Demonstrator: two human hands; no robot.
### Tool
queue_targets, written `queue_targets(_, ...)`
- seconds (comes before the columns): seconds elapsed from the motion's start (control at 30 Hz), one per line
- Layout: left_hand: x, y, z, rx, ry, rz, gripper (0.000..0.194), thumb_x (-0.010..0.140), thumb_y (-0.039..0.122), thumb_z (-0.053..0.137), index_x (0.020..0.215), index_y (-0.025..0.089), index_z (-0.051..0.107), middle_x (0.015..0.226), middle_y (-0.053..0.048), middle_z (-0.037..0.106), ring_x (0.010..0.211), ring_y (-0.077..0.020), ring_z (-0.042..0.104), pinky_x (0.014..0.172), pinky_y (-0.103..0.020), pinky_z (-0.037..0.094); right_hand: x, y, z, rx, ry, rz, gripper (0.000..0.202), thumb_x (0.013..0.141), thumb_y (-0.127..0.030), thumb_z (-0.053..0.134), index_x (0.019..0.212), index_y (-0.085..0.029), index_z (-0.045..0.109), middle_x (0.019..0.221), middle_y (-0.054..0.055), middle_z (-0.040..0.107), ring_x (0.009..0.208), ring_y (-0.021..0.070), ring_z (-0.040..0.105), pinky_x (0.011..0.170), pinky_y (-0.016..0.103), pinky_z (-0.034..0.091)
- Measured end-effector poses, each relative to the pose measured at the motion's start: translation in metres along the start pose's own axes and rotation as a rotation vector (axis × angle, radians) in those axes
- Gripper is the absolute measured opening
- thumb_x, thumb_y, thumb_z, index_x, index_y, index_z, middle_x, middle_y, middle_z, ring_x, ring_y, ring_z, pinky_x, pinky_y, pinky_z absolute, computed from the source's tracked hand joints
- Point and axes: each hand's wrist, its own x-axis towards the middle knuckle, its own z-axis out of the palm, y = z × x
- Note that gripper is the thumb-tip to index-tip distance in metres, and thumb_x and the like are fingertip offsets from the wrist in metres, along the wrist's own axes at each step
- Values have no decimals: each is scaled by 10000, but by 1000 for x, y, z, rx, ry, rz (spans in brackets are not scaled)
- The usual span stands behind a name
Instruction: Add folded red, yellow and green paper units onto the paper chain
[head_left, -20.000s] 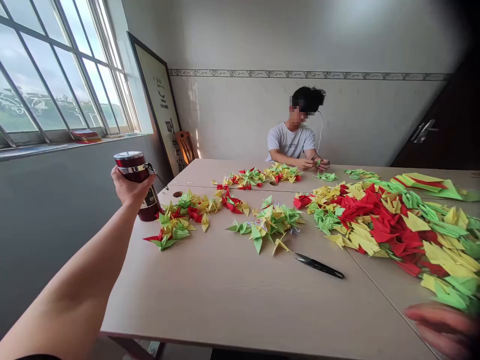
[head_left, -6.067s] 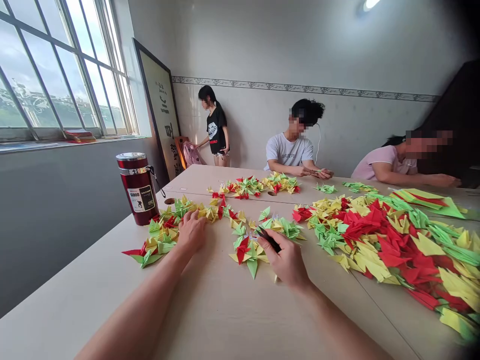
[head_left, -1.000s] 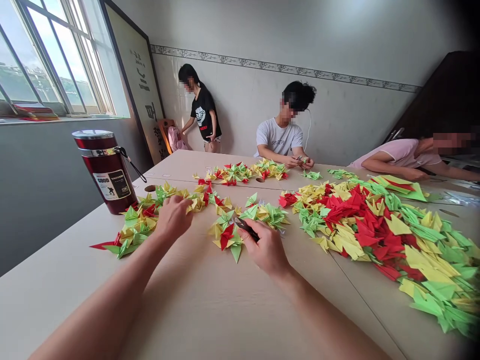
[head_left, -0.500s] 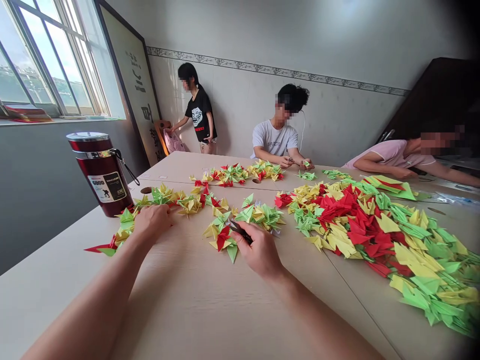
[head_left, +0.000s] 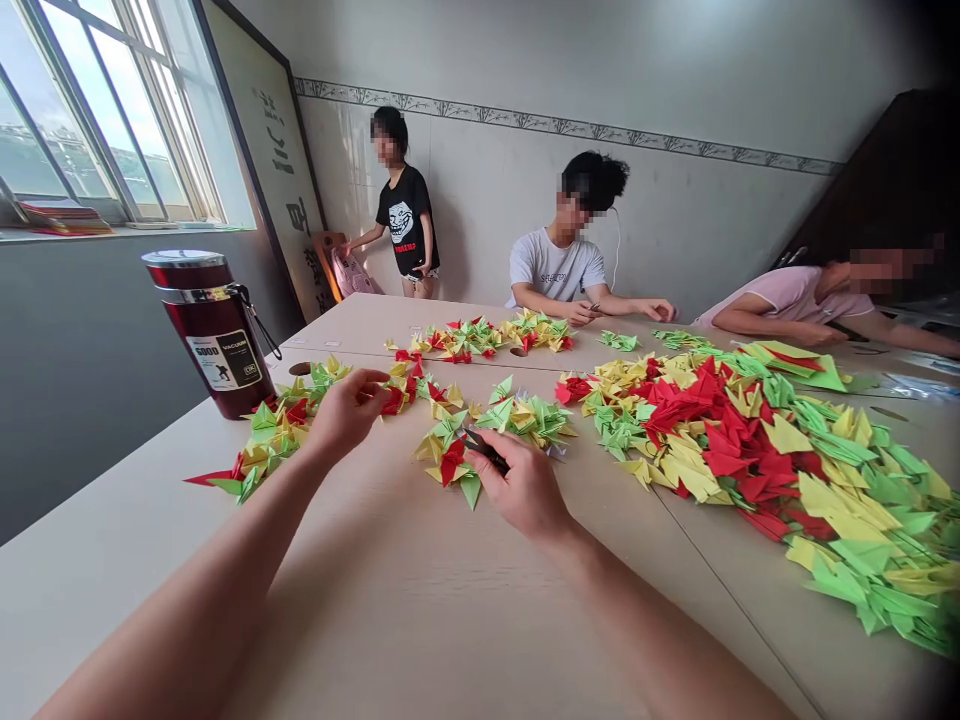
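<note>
My right hand [head_left: 525, 490] rests on the table, shut on a pair of black scissors [head_left: 486, 452] whose tips point into a small heap of green, yellow and red folded paper cranes [head_left: 517, 415]. My left hand [head_left: 343, 412] hovers just above a longer strip of cranes [head_left: 281, 432], fingers curled, with the fingertips beside a red and yellow crane [head_left: 391, 398]. Whether that hand pinches a crane is unclear.
A dark red vacuum flask [head_left: 214, 335] stands at the left of the pale table [head_left: 420, 610]. A large heap of folded paper [head_left: 757, 450] covers the right side, another [head_left: 487, 338] lies far across. One person [head_left: 559, 270] sits opposite, another [head_left: 787, 300] leans at the right, a third [head_left: 401, 215] stands by the wall.
My left hand has lifted off the left strip of cranes and moved right and forward. My right hand stays put with the scissors. The person opposite has spread their hands apart.
</note>
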Motion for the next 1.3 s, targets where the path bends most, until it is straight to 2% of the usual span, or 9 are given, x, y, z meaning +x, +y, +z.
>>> queue_targets(0.13, -11, 8, 27, -463, -95, 32, 304, 691, 343, 643, 921, 151, 592, 754, -26, 632, 659, -133, 586, 588, -255, 459, 0, -2, -1, 5, 15, -35, 204, 839, -281, 522, 977, -211, 655, 907, 54, 694, 813, 184, 635, 725, 284, 498)
queue_targets(0.27, -21, 12, 41, -636, -205, 63, 317, 668, 310, 685, 919, 147, 585, 810, -36, 650, 761, -150, 626, 726, -305, 498, 1, -1, -4, -37, 11, -24, 211, 848, -286, 504, 962, -203, 661, 842, 52, 686, 760, 182, 632, 667, 268, 488)
queue_targets(0.37, -27, 16, 44, -545, -228, 158, 254, 707, 255, 643, 934, 154, 589, 803, -32, 645, 762, -142, 616, 728, -295, 499, 2, 1, -4, -73, 8, -15, 233, 855, -303, 497, 971, -189, 664, 800, 53, 680, 727, 182, 629, 652, 268, 482)
queue_targets(0.5, -36, 26, 44, -368, -220, 265, 154, 738, 210, 587, 885, 165, 600, 815, -39, 644, 739, -135, 601, 693, -275, 502, 2, 4, -2, -84, -26, -11, 250, 854, -285, 504, 1032, -198, 656, 870, 57, 694, 771, 188, 645, 686, 273, 490)
queue_targets(0.77, -44, 36, 46, -308, -281, 334, 112, 747, 197, 541, 832, 175, 611, 785, -36, 642, 725, -137, 597, 652, -260, 500, 1, 6, 0, -123, -54, -29, 255, 857, -256, 499, 1053, -220, 657, 934, 62, 707, 848, 202, 655, 744, 297, 506)
queue_targets(0.9, -41, 32, 48, -474, -259, 199, 206, 719, 243, 612, 909, 165, 624, 788, -34, 648, 734, -140, 598, 693, -280, 496, 1, 6, 0, -96, -32, -4, 234, 852, -270, 504, 1016, -211, 660, 935, 67, 699, 839, 207, 649, 742, 295, 500)
queue_targets(1.0, -38, 30, 49, -747, -274, -41, 344, 652, 271, 704, 965, 151, 630, 796, -30, 659, 753, -137, 610, 735, -291, 495, 3, 7, -2, -81, 24, 19, 216, 846, -288, 506, 950, -189, 667, 863, 71, 694, 782, 204, 639, 712, 289, 493)
queue_targets(1.1, -35, 32, 48, -1003, -295, -255, 347, 579, 255, 768, 892, 152, 657, 817, -32, 672, 767, -132, 624, 773, -295, 500, 3, 6, -4, -57, 47, 12, 216, 849, -305, 499, 928, -193, 666, 833, 63, 689, 749, 192, 626, 698, 281, 486)
queue_targets(1.3, -38, 35, 48, -1157, -362, -369, 239, 556, 193, 788, 765, 160, 675, 777, -18, 674, 726, -115, 625, 744, -256, 522, 2, 4, -2, -35, 3, -20, 231, 856, -293, 491, 943, -173, 668, 807, 60, 682, 740, 184, 622, 679, 272, 476)
